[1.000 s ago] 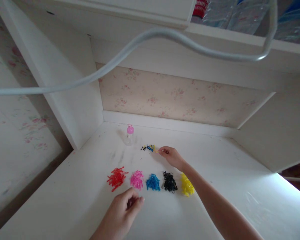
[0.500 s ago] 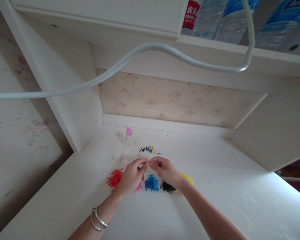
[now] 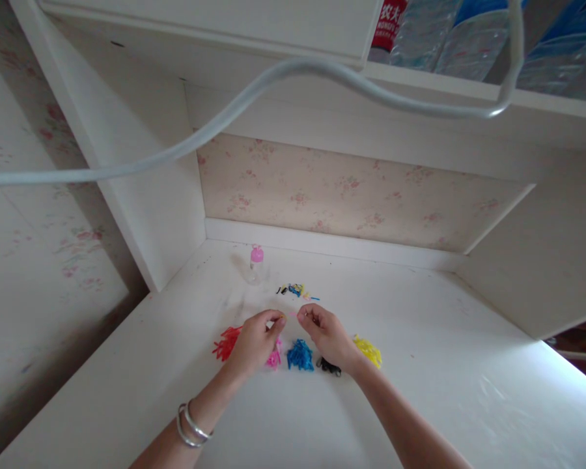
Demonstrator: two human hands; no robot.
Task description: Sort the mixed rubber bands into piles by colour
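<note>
A thin pink strip (image 3: 293, 314) is stretched between the pinched fingertips of my two hands, above the white tabletop. My left hand (image 3: 258, 339), with two silver bangles on its wrist, pinches the strip's left end, where a small yellowish spot shows. My right hand (image 3: 326, 332) pinches the other end. Below the hands lie heaps of small strips: red (image 3: 226, 343) and pink (image 3: 274, 357) partly behind my left hand, blue (image 3: 300, 355) in the middle, black (image 3: 329, 367) partly under my right hand, and yellow (image 3: 368, 351) right of it.
Beyond the hands lies a small mixed pile of coloured bits (image 3: 297, 290). A clear bottle with a pink cap (image 3: 256, 264) stands behind it to the left. A white cable (image 3: 312, 65) crosses the view high up. Water bottles (image 3: 473, 45) sit on the upper shelf.
My hands have drawn slightly apart, and the pink strip now shows stretched between them. The view has shifted a little, and more of the yellow heap shows.
</note>
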